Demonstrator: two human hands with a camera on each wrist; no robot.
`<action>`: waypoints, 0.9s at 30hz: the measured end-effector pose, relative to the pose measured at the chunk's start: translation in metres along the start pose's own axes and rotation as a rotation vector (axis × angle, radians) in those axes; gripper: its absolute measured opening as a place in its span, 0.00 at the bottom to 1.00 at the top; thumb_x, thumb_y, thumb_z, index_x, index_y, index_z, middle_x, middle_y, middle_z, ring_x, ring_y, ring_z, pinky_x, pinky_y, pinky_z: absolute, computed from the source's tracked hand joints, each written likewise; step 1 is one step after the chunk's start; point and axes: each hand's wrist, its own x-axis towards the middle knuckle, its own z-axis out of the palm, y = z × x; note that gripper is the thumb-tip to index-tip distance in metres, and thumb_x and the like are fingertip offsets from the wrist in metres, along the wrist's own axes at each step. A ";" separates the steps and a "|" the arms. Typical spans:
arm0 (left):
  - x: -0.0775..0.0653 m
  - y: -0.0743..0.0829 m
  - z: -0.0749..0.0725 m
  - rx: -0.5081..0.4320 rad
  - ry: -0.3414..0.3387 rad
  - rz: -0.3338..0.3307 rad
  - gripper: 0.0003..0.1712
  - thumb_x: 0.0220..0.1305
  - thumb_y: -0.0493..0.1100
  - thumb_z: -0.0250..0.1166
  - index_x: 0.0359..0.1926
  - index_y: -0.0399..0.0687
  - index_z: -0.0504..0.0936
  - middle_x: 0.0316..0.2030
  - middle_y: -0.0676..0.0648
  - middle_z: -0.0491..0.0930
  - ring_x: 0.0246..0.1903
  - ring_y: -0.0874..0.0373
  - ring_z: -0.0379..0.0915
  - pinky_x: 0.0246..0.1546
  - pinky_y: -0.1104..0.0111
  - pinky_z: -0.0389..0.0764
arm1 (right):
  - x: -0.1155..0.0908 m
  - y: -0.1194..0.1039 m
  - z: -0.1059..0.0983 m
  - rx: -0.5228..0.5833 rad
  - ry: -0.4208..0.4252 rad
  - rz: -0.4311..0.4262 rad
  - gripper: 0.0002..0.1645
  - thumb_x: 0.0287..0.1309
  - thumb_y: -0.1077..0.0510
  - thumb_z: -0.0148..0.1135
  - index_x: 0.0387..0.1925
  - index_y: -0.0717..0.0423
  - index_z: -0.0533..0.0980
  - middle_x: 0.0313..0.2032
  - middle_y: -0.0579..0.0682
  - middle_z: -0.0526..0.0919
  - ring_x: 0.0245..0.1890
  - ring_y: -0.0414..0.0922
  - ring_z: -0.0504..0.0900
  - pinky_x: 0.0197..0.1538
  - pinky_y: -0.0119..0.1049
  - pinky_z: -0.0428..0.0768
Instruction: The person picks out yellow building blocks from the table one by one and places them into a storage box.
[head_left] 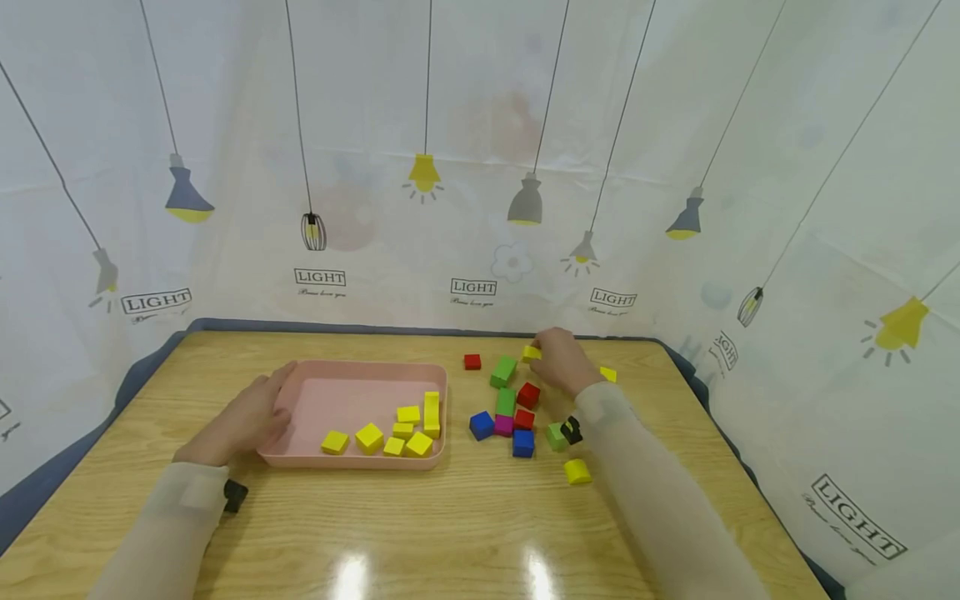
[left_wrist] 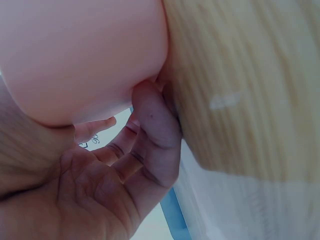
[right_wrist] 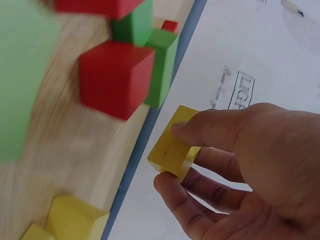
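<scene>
At the left end of a pink tray (head_left: 341, 404), my left hand (head_left: 246, 418) grips the wall; the left wrist view shows curled fingers (left_wrist: 157, 120) against its outer side. Several yellow blocks (head_left: 370, 437) lie inside, mostly toward the tray's near right part. Over on the right, my right hand (head_left: 562, 362) pinches a yellow block (right_wrist: 172, 145) between thumb and fingers. This block shows only partly beside the hand in the head view. Close by are a green block (head_left: 503, 372) and a red block (head_left: 528, 395).
Blue blocks (head_left: 482, 426), a magenta block (head_left: 504, 426) and a light green block (head_left: 556, 437) cluster right of the tray. One yellow block (head_left: 577, 472) lies nearer me, another (head_left: 608, 374) beyond my right wrist. A small red block (head_left: 472, 362) sits toward the back edge.
</scene>
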 end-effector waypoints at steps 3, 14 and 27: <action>0.000 -0.001 0.000 0.003 -0.002 0.000 0.45 0.69 0.36 0.59 0.79 0.37 0.43 0.66 0.20 0.59 0.62 0.25 0.60 0.60 0.32 0.63 | 0.001 -0.012 0.001 -0.011 0.012 -0.021 0.18 0.60 0.60 0.67 0.50 0.63 0.80 0.48 0.55 0.82 0.51 0.52 0.78 0.57 0.48 0.78; 0.000 0.000 0.000 0.012 0.015 0.020 0.45 0.69 0.36 0.59 0.78 0.36 0.44 0.63 0.21 0.62 0.57 0.31 0.67 0.58 0.34 0.67 | -0.001 -0.070 0.007 -0.021 0.014 -0.118 0.14 0.61 0.58 0.69 0.48 0.57 0.80 0.41 0.48 0.80 0.40 0.45 0.76 0.47 0.37 0.81; 0.001 0.001 -0.001 0.012 0.004 0.002 0.45 0.69 0.36 0.59 0.78 0.37 0.44 0.64 0.20 0.61 0.58 0.30 0.66 0.58 0.33 0.66 | 0.000 -0.140 0.042 -0.066 -0.034 -0.299 0.18 0.62 0.56 0.70 0.52 0.54 0.79 0.41 0.46 0.80 0.38 0.41 0.76 0.43 0.31 0.80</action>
